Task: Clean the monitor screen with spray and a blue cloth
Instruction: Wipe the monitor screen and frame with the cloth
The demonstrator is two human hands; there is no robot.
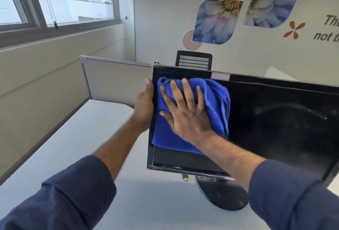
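A person wipes the dark monitor screen (275,119) with a blue cloth (216,101).

The right hand (185,112) lies flat on the cloth with fingers spread and straight, pressing it against the upper left part of the screen. The left hand (145,105) grips the monitor's left edge, thumb along the bezel and fingers hidden behind. The monitor stands on its round black base (220,195) on a white desk (73,138), with a grey partition (113,77) behind it.

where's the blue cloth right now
In the head view, the blue cloth lies flat against the left part of the monitor screen, pressed under the right hand, beside the left hand gripping the monitor's edge.
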